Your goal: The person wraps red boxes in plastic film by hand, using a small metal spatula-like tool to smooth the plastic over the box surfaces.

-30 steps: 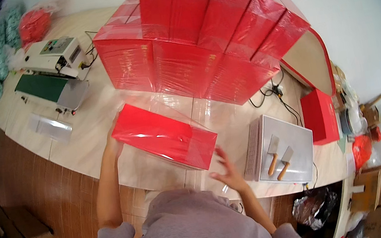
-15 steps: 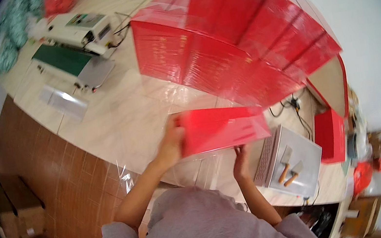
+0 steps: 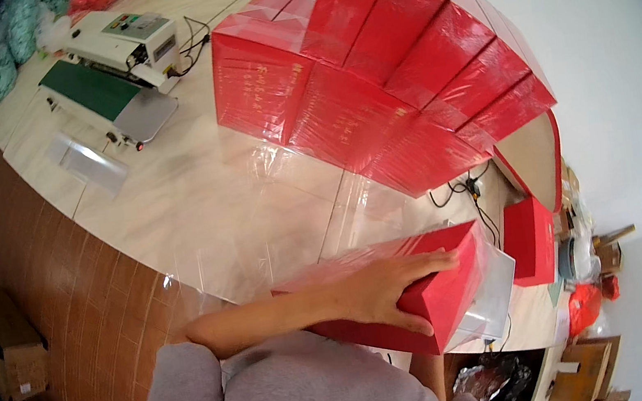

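Note:
A red box (image 3: 449, 296) in clear film is held close to my body, over the front part of the table, tilted with one end toward the right. My left hand (image 3: 377, 296) reaches across it and grips that end, its fingers spread over the top and the thumb lower down on the side. Of my right arm (image 3: 428, 371) only a piece of forearm shows below the box; the hand itself is hidden behind it. A pale flat-topped device (image 3: 495, 297) is partly covered by the box.
Several film-wrapped red boxes (image 3: 341, 114) stand stacked at the back. A sealing machine (image 3: 111, 74) with a green belt sits at the far left, near a clear plastic piece (image 3: 87, 165). Another red box (image 3: 529, 240) and black cables (image 3: 473, 188) are on the right.
The red box has come nearer my body and turned, its end now toward the right. My left hand has moved from its left end across to the right end; my right hand has become hidden.

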`<state>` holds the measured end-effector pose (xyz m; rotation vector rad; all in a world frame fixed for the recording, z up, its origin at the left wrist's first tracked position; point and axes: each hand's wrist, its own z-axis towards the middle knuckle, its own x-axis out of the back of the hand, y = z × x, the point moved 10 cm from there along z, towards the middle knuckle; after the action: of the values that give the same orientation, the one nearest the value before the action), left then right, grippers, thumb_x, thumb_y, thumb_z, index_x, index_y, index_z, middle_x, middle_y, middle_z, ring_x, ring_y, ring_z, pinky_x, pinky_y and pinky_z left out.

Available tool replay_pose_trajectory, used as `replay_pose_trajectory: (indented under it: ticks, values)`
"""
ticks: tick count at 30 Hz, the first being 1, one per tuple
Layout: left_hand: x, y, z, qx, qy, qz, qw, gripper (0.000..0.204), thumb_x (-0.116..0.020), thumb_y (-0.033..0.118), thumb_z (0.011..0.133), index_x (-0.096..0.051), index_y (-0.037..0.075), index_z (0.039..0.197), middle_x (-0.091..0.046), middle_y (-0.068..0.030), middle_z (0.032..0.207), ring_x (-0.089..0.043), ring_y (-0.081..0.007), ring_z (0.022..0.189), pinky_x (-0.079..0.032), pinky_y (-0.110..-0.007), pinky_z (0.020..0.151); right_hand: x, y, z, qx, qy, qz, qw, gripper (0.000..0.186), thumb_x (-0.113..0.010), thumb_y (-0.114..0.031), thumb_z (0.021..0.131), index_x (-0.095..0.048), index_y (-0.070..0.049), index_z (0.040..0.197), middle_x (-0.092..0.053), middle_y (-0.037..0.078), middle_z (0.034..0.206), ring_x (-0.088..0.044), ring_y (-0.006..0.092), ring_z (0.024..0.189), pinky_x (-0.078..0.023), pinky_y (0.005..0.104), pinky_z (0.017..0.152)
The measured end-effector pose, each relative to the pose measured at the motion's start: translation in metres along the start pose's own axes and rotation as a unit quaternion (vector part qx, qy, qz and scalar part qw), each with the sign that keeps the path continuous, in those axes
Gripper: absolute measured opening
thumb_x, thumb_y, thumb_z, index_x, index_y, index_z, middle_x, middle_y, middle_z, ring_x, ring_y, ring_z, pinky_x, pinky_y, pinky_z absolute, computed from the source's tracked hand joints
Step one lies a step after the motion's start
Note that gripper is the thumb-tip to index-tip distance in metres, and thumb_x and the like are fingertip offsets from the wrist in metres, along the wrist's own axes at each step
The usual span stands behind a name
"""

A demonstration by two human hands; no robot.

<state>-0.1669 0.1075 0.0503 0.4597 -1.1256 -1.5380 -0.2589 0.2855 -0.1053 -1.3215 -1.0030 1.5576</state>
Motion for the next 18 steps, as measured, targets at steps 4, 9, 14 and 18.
replay_pose_trajectory:
  ticks: [4, 9, 14, 18]
  values:
    - [0.009, 0.018, -0.023, -0.028, 0.127, -0.022, 0.991, 0.109, -0.078, 0.051, 0.073, -0.019, 0.004, 0.152, -0.019, -0.0254, 0.156, -0.027, -0.0379, 0.143, -0.029, -0.045, 0.114, -0.057, -0.008, 0.008, -0.033, -0.111, -0.051, 0.992, 0.057, -0.039, -0.048, 0.102, -0.038, -0.008, 0.143, -0.049, 0.010, 0.138, -0.048, 0.0216, 0.125, -0.040, 0.0391, 0.104]
    - [0.004, 0.026, -0.071, -0.138, 0.289, 0.159, 0.934, 0.094, -0.078, 0.040, 0.076, -0.028, 0.012, 0.151, -0.017, -0.0272, 0.156, -0.024, -0.0443, 0.143, -0.026, -0.060, 0.111, -0.162, 0.020, 0.015, -0.070, -0.316, -0.123, 0.938, 0.053, -0.040, -0.044, 0.103, -0.042, -0.005, 0.140, -0.052, 0.010, 0.135, -0.050, 0.0211, 0.122, -0.041, 0.0375, 0.103]
    - [-0.018, 0.002, -0.118, -0.114, 0.387, 0.405, 0.820, 0.072, -0.068, 0.030, 0.082, -0.034, 0.018, 0.145, -0.025, -0.0245, 0.154, -0.023, -0.0423, 0.144, -0.011, -0.063, 0.114, -0.268, 0.069, 0.016, -0.081, -0.491, -0.149, 0.854, 0.050, -0.040, -0.040, 0.104, -0.046, -0.003, 0.137, -0.054, 0.011, 0.132, -0.052, 0.0206, 0.120, -0.041, 0.0358, 0.102]
    - [-0.039, -0.034, -0.121, -0.058, 0.394, 0.518, 0.757, 0.064, -0.059, 0.037, 0.087, -0.033, 0.018, 0.142, -0.027, -0.0241, 0.151, -0.016, -0.0426, 0.146, 0.002, -0.061, 0.116, -0.329, 0.106, 0.023, -0.079, -0.579, -0.124, 0.802, 0.047, -0.040, -0.036, 0.105, -0.049, -0.001, 0.135, -0.057, 0.011, 0.129, -0.054, 0.0202, 0.117, -0.042, 0.0345, 0.101]
